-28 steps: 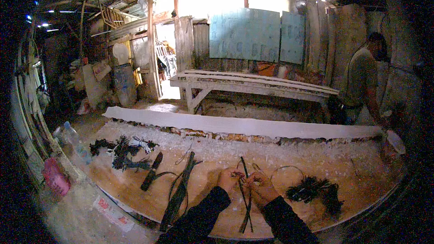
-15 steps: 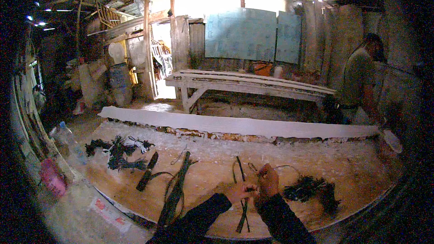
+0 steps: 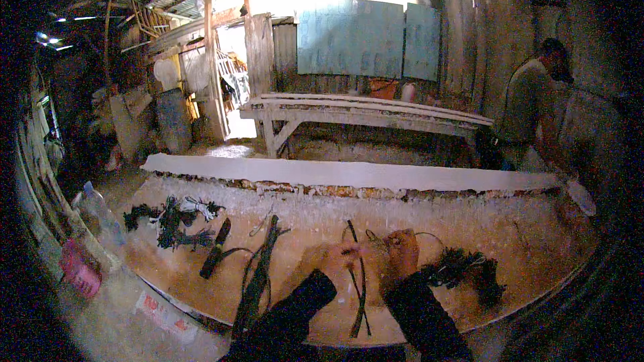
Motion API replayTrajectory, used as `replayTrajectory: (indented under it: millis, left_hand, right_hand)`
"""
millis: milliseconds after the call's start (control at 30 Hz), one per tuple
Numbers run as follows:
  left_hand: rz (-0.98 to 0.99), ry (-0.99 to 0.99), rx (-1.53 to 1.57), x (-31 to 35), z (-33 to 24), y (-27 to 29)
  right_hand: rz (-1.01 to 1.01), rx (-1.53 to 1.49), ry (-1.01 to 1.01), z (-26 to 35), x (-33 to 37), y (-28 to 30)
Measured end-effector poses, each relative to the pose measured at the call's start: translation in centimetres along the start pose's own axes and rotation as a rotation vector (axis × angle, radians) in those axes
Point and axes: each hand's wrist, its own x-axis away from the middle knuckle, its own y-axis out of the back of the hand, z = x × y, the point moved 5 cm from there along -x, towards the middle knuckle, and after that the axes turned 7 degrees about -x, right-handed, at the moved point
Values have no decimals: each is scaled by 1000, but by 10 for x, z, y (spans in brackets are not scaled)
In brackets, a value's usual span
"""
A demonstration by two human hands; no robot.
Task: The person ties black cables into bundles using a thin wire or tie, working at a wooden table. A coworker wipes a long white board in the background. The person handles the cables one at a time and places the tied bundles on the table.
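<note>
My left hand (image 3: 337, 253) is over the middle of the board, its fingers closed on the upper part of a narrow dark strip (image 3: 363, 281). Lower down, the strip crosses another and both tails lie toward the near edge. To its right, my right hand (image 3: 404, 247) is curled closed around a thin cord (image 3: 429, 234), which loops out on its right. Its fingertips are partly hidden. Beside the right hand lies a bundle of dark cut strands (image 3: 463, 269). Left of my left forearm is a long dark bundle of strips (image 3: 258, 288).
A short dark stick-like piece (image 3: 215, 249) and dark and white bundles (image 3: 176, 221) lie at left. A whitish ledge (image 3: 349, 175) runs along the board's far side. Beyond stand a bench (image 3: 369, 115) and, at right, another person (image 3: 526, 107). A bottle (image 3: 97, 204) stands far left.
My hands have drawn apart from where they met. The left has moved away from me and leftward along the strip, the right slightly farther out. The view has also shifted slightly.
</note>
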Motion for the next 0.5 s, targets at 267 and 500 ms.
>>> replayTrajectory:
  millis: [267, 500]
  left_hand:
    - [-515, -86, -237, 0, -7, 65]
    - [-541, -23, -218, -5, 5, 82]
  right_hand:
    - [258, 135, 122, 11, 6, -20]
    - [336, 290, 397, 56, 30, -31]
